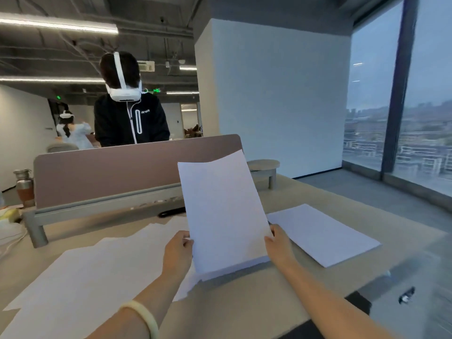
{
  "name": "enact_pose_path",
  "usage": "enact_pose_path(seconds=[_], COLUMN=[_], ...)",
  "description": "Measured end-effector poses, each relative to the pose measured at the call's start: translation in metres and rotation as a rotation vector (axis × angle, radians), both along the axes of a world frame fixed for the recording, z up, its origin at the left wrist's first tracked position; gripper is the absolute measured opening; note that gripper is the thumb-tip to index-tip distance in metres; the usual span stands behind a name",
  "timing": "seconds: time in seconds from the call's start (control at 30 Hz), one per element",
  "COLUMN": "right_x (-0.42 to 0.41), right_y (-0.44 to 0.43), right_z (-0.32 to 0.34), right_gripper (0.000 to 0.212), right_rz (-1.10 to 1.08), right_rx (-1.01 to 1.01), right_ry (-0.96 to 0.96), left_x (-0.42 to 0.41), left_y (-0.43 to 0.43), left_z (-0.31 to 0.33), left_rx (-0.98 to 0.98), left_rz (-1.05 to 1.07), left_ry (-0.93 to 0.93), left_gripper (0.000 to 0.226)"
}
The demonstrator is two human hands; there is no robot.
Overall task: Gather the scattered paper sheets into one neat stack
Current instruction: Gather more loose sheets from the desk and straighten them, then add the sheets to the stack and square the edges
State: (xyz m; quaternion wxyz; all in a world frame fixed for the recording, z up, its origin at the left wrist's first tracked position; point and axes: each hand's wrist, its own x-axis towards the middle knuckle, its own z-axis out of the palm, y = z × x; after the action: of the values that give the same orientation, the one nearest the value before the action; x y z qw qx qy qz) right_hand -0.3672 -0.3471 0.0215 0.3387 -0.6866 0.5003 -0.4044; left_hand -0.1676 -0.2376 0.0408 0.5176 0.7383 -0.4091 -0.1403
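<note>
Widest view first: the bench (244, 302) has paper on both sides. On the left, a broad spread of loose sheets (85, 270) overlaps at odd angles and runs down toward the near edge. That's the biggest worry, because a forearm dragging across it could push sheets off the bench or crease them.

In the centre, the held stack (225, 211) stands upright with a slight tilt. Its lower edge looks to be on the bench, and its top corner bows backward. Both grips sit low, so the tall top half has no support. If it's tapped too hard, I'd expect it to flop over or fan apart. Stepped edges show along the bottom, so the stack isn't square yet.

Over on the right, a single sheet (322, 233) lies flat, just beside the right hand and easy to overlook.

As for the hands, the left hand (178, 250) has its fingers curled round the stack's left edge. The right hand (278, 245) pinches the right edge between thumb and fingers. If either lets go to reach for more paper, the other has to steady the whole stack alone, and a slip is likely.

Smallest of all, a dark object (171, 212), too blurred to name, lies behind the stack and could get swept up with the paper.
</note>
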Motion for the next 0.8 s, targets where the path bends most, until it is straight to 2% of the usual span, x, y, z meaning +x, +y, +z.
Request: enact_pose_path(seconds=[0.37, 0.67, 0.8], right_x=[-0.174, -0.219, -0.222], right_y=[-0.081, -0.134, -0.149], right_z=[-0.017, -0.038, -0.046], right_gripper=[0.028, 0.022, 0.028], right_rz=[-0.321, -0.391, -0.390], right_rx=[0.066, 0.099, 0.103], right_ry=[0.110, 0.193, 0.254], left_x=[-0.154, -0.201, -0.204], left_y=[-0.120, -0.166, -0.174], left_z=[-0.031, -0.049, -0.053], left_rx=[0.100, 0.149, 0.175], left_rz=[-0.249, -0.334, -0.379], left_ry=[0.199, 0.131, 0.072], left_gripper=[0.011, 0.050, 0.053])
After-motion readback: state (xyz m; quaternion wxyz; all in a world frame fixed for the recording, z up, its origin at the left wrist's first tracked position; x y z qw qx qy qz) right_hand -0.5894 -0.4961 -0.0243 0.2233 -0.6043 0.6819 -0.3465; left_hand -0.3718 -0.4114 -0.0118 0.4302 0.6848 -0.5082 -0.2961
